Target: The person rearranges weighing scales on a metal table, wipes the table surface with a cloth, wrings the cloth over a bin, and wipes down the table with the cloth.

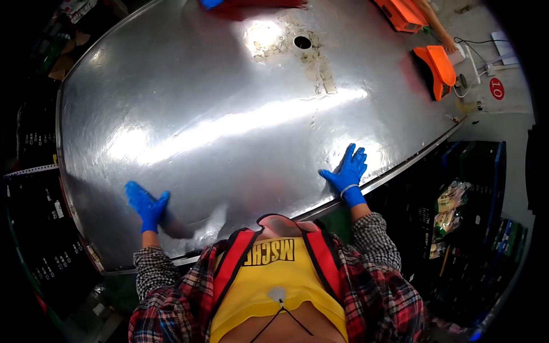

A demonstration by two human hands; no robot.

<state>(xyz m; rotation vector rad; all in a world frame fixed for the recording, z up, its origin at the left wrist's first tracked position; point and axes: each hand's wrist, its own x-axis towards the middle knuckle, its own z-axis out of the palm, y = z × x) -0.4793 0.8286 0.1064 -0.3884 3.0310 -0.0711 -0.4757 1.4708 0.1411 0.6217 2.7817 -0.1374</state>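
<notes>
My left hand (147, 204), in a blue glove, is over the left front part of a shiny metal table (189, 103). Its fingers are stretched out and hold nothing. At the right, close to the table's front rim, my right hand (347, 171) wears a matching blue glove, fingers spread, with nothing in it. Both palms face down; whether they press on the metal or hover just over it I cannot tell. Bright reflections cross the surface between them.
A round hole (302, 42) with worn patches shows at the back. Orange devices (439, 71) stand at the right, where another person's hand (450, 43) reaches in. Another blue glove (211, 3) and a blurred red thing (246, 8) appear at the top. Dark crates (51, 246) flank the table.
</notes>
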